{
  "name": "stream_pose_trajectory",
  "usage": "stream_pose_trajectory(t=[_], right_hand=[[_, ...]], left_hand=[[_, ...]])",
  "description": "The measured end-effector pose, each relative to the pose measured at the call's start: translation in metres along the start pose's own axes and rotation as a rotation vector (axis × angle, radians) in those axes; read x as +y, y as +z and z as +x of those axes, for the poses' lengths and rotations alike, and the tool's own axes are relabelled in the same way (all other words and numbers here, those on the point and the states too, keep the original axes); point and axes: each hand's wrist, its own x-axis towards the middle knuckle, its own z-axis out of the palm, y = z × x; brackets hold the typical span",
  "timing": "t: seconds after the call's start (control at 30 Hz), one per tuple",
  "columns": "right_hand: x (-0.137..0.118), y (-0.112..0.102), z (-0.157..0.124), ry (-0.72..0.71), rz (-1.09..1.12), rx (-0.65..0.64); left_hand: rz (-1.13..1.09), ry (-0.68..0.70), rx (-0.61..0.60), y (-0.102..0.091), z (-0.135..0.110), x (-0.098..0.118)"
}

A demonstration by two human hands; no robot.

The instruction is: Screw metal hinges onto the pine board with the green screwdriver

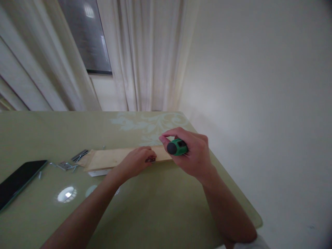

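Note:
A pale wooden board (111, 159) lies lengthwise on the green table. My left hand (138, 159) rests on it with curled fingers, gripping a small metal hinge (150, 160) against the board's near edge. Fingers of my right hand (192, 150) wrap around the green and black handle of a screwdriver (177, 147), held over the board's right part. The end of the handle faces me, so the screwdriver's shaft and tip are hidden.
Left of the board lie metal hinges (64, 166) and several loose screws (74, 168). A dark phone (20, 180) sits farther left. A white piece (100, 172) shows beneath the board. The table (160, 211) ends at the right, beside a wall (259, 103); curtains (153, 55) hang behind.

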Motion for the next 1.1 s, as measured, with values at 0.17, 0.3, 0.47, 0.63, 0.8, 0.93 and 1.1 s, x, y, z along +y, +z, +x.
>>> stream_pose_trajectory(t=[0.17, 0.3, 0.47, 0.63, 0.8, 0.93, 1.1], right_hand=[[0.0004, 0.0001, 0.0001, -0.016, 0.006, 0.01], [-0.0001, 0.0, 0.0005, -0.017, 0.014, 0.001], [-0.0013, -0.0004, 0.0005, -0.016, 0.013, 0.007], [-0.001, 0.0004, 0.001, -0.046, 0.018, 0.011], [-0.001, 0.0014, 0.001, -0.054, 0.012, 0.017], [-0.0012, 0.0014, 0.0005, -0.056, 0.011, 0.016], [-0.0011, 0.0013, 0.0008, -0.067, 0.006, 0.026]], left_hand=[[-0.01, -0.005, 0.014, 0.0016, 0.0006, 0.0022], [-0.022, -0.009, 0.034, 0.0032, 0.0014, 0.0034], [-0.02, -0.015, 0.044, 0.0033, 0.0007, 0.0006], [-0.012, -0.012, 0.047, 0.0064, 0.001, -0.0027], [-0.015, -0.022, 0.066, 0.0089, 0.0017, -0.0015], [-0.026, -0.016, 0.068, 0.0097, 0.0019, -0.002], [-0.027, -0.023, 0.058, 0.0086, 0.0017, -0.002]])
